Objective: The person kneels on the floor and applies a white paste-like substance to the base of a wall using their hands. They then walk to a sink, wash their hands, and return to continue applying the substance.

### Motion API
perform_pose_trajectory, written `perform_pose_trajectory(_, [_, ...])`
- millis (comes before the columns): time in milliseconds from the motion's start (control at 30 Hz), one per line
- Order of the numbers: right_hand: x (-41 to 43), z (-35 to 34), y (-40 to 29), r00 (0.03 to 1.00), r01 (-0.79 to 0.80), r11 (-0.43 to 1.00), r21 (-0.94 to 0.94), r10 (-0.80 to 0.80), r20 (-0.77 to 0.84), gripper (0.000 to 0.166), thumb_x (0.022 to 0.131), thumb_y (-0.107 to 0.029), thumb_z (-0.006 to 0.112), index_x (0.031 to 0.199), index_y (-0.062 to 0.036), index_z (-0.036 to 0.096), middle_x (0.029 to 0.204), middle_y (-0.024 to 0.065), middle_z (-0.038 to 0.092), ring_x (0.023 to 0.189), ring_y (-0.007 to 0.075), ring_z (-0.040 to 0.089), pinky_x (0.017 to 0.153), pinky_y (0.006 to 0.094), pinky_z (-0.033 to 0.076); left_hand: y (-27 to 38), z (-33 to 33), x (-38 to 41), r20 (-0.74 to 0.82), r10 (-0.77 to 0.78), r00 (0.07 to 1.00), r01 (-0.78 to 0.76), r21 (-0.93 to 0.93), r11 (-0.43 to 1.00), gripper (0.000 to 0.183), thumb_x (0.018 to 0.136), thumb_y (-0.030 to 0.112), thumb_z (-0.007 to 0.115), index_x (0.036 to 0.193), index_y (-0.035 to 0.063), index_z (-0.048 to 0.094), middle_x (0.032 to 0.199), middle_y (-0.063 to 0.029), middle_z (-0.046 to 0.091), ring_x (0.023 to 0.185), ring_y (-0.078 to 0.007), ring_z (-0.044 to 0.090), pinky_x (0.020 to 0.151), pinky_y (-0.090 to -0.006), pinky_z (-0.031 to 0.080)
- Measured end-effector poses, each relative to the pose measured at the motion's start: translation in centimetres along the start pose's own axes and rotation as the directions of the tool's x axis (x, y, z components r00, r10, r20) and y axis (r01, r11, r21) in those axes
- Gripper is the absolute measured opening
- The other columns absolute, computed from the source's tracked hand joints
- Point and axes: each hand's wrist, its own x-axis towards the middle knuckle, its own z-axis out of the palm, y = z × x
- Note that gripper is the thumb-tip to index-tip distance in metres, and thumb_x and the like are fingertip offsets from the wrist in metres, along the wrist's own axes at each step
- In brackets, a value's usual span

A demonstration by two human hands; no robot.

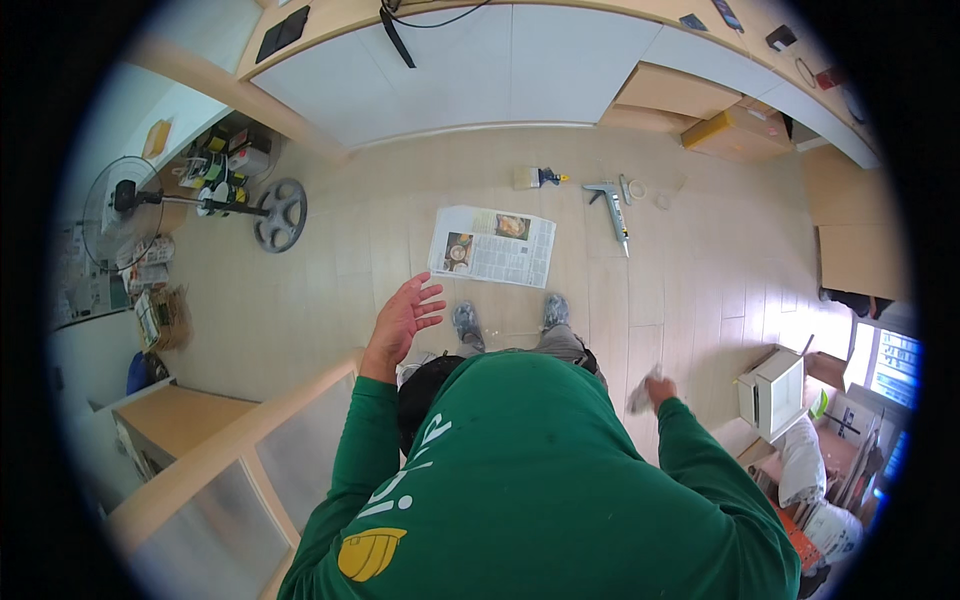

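Note:
My left hand [409, 315] is raised with its fingers apart and nothing in it, left of my covered shoes. On the right, my right hand [660, 391] is closed on a crumpled whitish cloth or paper [642, 394], slightly blurred. A folded newspaper [495, 247] lies flat on the floor ahead of my feet. Beyond its upper right corner lies a wide paintbrush [538, 178]. To the right of the brush are a caulking gun [611, 210] with a cartridge in it, a small narrow tool [624, 189] and a roll of tape [637, 189].
White cabinets [450, 75] run along the far side, with cardboard boxes [739, 131] at their right. A standing fan [279, 215] is at the left. A wood-framed partition [247, 442] stands near my left arm. A small white cabinet [776, 390] and bags [802, 465] are at the right.

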Motion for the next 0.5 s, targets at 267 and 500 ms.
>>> perform_pose_trajectory(267, [6.0, -3.2, 3.0, 0.946, 0.296, 0.899, -0.322, -0.228, 0.232, 0.06, 0.08, -0.046, 0.071, 0.104, 0.009, 0.071, 0.11, 0.0333, 0.07, 0.109, 0.0473, 0.067, 0.097, 0.0521, 0.053, 0.2, 16.5, 0.5, 0.007, 0.246, 0.969, -0.24, 0.245, 0.939, 0.039, 0.109, 0.026, 0.056, 0.139, 0.0022, 0.062, 0.114, -0.0114, 0.071, 0.109, -0.0211, 0.067, 0.099, -0.0371, 0.054])
perform_pose_trajectory(500, [10.4, -8.5, -12.0, 0.924, 0.373, 0.928, -0.008, -0.371, 0.089, 0.072, 0.079, -0.035, 0.069, 0.133, 0.0118, 0.06, 0.124, 0.0318, 0.068, 0.119, 0.0421, 0.065, 0.103, 0.0448, 0.051, 14.7, 29.5, -5.5, 0.317, 0.882, 0.349, -0.93, 0.237, 0.283, 0.023, 0.1, 0.016, 0.065, 0.117, 0.0013, 0.072, 0.105, -0.0105, 0.07, 0.103, -0.0233, 0.064, 0.099, -0.0409, 0.049])
